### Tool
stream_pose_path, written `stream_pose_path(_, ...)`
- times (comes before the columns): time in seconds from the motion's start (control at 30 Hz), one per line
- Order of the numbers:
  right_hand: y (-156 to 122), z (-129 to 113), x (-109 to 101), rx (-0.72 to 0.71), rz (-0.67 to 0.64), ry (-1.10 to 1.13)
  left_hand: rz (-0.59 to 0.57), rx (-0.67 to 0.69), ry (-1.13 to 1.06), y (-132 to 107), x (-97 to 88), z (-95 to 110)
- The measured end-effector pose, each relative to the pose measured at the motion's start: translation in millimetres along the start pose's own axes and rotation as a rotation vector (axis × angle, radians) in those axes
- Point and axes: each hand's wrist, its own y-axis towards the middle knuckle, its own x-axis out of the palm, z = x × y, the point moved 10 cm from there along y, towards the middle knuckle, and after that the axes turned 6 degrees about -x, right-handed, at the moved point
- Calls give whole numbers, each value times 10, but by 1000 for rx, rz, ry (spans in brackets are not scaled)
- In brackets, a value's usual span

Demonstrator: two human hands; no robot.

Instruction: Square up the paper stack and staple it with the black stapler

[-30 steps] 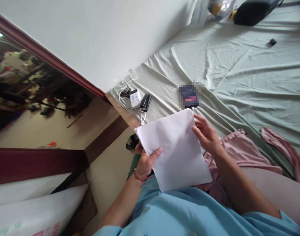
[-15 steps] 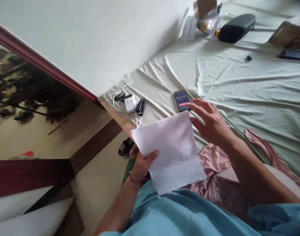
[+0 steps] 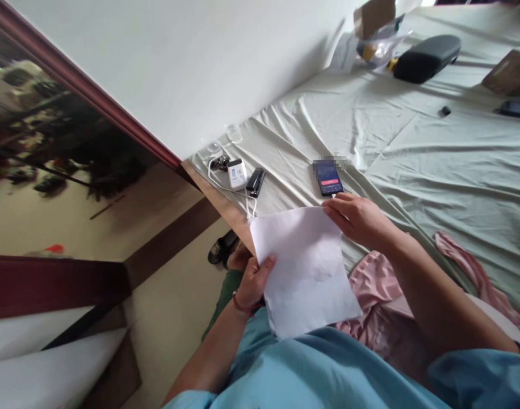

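Note:
White sheets of paper [image 3: 302, 272] lie over my lap, their edges slightly spread at the lower left. My left hand [image 3: 255, 281] is closed on their left edge, thumb on top and fingers hidden beneath. At the upper right corner, my right hand [image 3: 362, 218] has its fingers together and closed on the paper's edge. Just beyond that hand a phone [image 3: 329, 177] rests on the sheet with its screen lit. A black stapler [image 3: 255, 182] lies farther left, beside a white charger-like block [image 3: 237, 174] with a white cable.
A pale green bedsheet [image 3: 396, 147] covers the bed, whose wooden edge [image 3: 221, 199] runs along the left. Toward the back are a black case [image 3: 428, 58], a clear plastic bag [image 3: 377, 50] and a brown box [image 3: 509, 74]. Pink cloth [image 3: 374, 284] lies by my right side.
My right hand has come down and left from near the phone to the paper's upper right corner, its spread fingers now closed there. My left hand keeps its hold. The view has shifted slightly.

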Motion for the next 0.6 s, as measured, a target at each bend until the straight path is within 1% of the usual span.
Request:
stream_pose_path(0.07, 6, 64, 19, 55, 14, 121, 18, -20, -32, -13, 4, 22)
stream_pose_path(0.13, -26, 210, 63, 178, 69, 335, 38, -28, -84, -16, -3, 27)
stream_pose_path(0.17, -59, 287, 117, 247, 99, 467, 50, -26, -115, -12, -12, 23)
stream_pose_path(0.23, -142, 370, 323, 358, 102, 756, 93, -20, -186, 9, -54, -5)
stream_pose_path(0.3, -237, 342, 603, 435, 31, 1016, 154, -18, -241, 32, -112, -43)
stream_pose_path(0.33, -301, 331, 734, 493, 4, 1110, 181, -18, -254, 41, -137, -56)
stream_pose_path(0.4, -445, 352, 933, 634, 5, 1205, 208, -30, -256, 52, -165, -65)
stream_pose_path(0.47, -548, 372, 1043, 720, 39, 1241, 191, -46, -256, 63, -163, -37)
stream_pose_path(0.53, -584, 368, 1100, 735, 65, 1271, 135, -27, -263, 91, -143, 61)
stream_pose_path(0.6, -582, 359, 1136, 723, 79, 1288, 78, 22, -276, 147, -134, 207)
